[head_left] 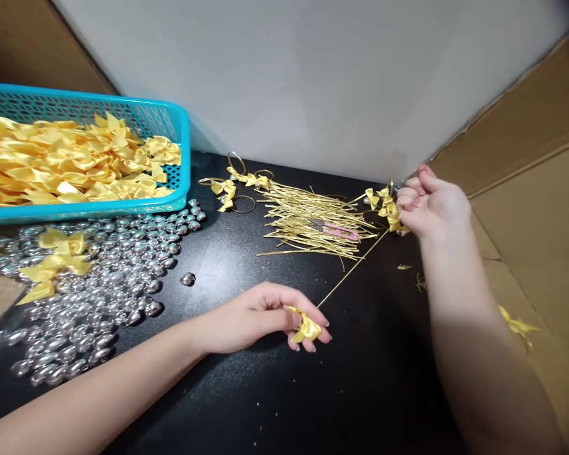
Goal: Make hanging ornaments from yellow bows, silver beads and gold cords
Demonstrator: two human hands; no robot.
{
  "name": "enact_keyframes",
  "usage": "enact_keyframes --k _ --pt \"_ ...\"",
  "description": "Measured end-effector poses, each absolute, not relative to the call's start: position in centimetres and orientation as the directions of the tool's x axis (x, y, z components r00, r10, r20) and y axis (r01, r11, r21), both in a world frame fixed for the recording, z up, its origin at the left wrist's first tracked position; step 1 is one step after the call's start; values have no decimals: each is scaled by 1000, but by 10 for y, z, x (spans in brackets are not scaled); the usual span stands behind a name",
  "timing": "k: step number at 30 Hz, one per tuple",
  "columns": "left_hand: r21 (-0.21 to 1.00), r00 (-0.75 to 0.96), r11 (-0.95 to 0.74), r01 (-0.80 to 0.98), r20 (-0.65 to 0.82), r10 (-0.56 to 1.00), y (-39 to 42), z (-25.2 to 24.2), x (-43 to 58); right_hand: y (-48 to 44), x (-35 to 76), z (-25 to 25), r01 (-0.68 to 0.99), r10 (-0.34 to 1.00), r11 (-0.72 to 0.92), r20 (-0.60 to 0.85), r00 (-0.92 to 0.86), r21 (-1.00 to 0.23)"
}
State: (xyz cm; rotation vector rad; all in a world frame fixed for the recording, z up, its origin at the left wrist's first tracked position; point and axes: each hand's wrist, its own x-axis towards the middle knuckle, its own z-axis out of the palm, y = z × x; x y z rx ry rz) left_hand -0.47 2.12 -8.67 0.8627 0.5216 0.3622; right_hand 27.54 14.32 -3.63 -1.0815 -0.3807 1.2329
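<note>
My left hand (265,316) rests on the black table (246,392) with its fingers pinched on a small yellow ribbon bow (306,327). A thin gold cord (355,265) runs from that bow up to my right hand (431,205). My right hand is closed near the wall, holding a bunch of yellow bows (384,205) strung on the cord. A pile of cut gold cords (308,221) lies between the hands, with pink-handled scissors (336,230) on top.
A turquoise basket (171,136) full of yellow bows stands at the back left. Several silver heart beads (109,278) spread in front of it with loose bows (57,253). Finished bow loops (232,186) lie by the basket. Cardboard (540,208) borders the right side.
</note>
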Motion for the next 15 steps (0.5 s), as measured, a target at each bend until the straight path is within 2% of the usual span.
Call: enact_keyframes --k 8,15 --pt "825 831 561 -65 -267 488 15 -84 -3 145 271 -40 -566 892 -53 -293 343 -823" --pt "836 703 494 -238 -202 682 22 -97 -6 129 271 -8 -601 918 130 -133 373 -788"
